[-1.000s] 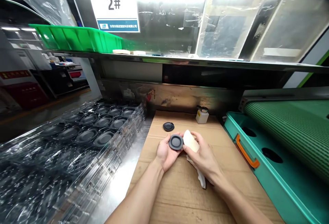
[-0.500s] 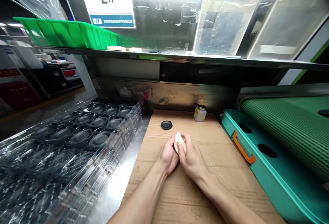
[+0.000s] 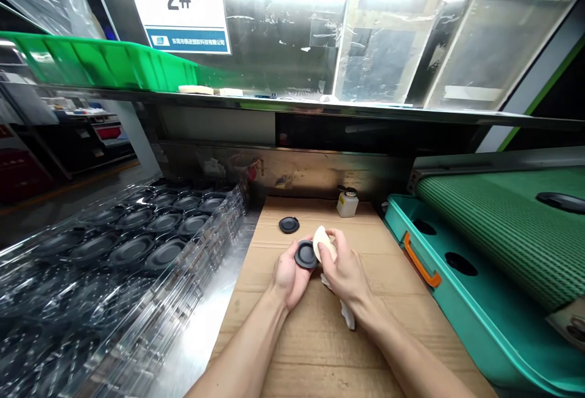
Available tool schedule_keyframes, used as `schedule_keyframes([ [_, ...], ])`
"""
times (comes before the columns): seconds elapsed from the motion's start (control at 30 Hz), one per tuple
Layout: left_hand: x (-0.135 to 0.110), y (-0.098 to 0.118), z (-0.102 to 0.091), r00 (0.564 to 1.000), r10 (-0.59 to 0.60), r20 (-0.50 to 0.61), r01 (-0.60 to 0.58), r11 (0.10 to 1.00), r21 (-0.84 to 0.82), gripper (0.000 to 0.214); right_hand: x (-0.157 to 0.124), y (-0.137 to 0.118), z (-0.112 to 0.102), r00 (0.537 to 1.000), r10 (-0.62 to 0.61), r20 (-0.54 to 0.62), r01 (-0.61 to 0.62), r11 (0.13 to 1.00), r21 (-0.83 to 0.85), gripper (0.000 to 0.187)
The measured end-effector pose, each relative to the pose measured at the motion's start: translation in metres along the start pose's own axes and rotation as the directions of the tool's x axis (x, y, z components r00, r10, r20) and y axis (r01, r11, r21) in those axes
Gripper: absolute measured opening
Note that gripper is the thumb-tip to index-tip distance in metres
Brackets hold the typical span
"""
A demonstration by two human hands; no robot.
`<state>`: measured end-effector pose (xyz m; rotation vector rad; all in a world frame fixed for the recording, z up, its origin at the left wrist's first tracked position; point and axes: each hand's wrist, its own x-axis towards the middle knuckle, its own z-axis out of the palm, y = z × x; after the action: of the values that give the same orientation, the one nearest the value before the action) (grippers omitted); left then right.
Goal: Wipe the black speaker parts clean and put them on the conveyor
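Note:
My left hand (image 3: 287, 274) holds a round black disc-shaped part (image 3: 305, 255) by its edge, face up, above the cardboard sheet (image 3: 320, 337). My right hand (image 3: 345, 271) grips a white cloth (image 3: 323, 243) pressed against the right side of that part; the cloth's tail hangs down under my right wrist. A second black round part (image 3: 289, 224) lies on the cardboard just beyond my hands.
Clear plastic trays (image 3: 150, 239) filled with several black round parts stand at the left. A small white bottle (image 3: 346, 202) sits at the back of the cardboard. A teal tray (image 3: 439, 276) and green conveyor belt (image 3: 512, 227) lie right. A green bin (image 3: 105, 63) rests on the shelf.
The cloth had covered the part between both hands; now my right hand has drawn it to the right and the black part shows again in my left hand.

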<state>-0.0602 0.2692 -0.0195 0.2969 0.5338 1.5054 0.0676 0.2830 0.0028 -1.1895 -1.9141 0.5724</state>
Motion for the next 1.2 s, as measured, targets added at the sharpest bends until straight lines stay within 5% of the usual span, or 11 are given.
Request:
schedule_keyframes([
  [0.1, 0.001, 0.001, 0.000, 0.999, -0.001, -0.046, 0.001, 1.000, 0.005, 0.032, -0.002, 0.000, -0.002, 0.999, 0.003, 0.036, -0.006, 0.994, 0.105, 0.032],
  [0.27, -0.005, -0.009, 0.004, 0.996, 0.039, 0.076, -0.044, 0.996, 0.071, 0.031, -0.006, 0.000, 0.007, 0.998, -0.021, 0.063, 0.015, 0.996, 0.084, 0.032],
  [0.47, -0.007, -0.003, 0.003, 0.996, 0.043, -0.083, -0.034, 0.994, 0.106, 0.031, -0.001, 0.005, -0.003, 0.930, -0.144, 0.338, 0.087, 0.980, 0.177, 0.019],
  [0.63, -0.008, -0.009, 0.006, 0.999, -0.043, 0.027, 0.040, 0.996, 0.079, 0.030, 0.002, 0.007, -0.010, 0.986, -0.080, 0.146, 0.080, 0.997, 0.002, 0.027],
  [1.2, -0.003, -0.002, 0.004, 0.997, 0.027, -0.069, -0.018, 0.993, 0.119, 0.027, -0.001, 0.005, -0.007, 0.975, -0.047, 0.217, 0.074, 0.991, -0.114, 0.021],
])
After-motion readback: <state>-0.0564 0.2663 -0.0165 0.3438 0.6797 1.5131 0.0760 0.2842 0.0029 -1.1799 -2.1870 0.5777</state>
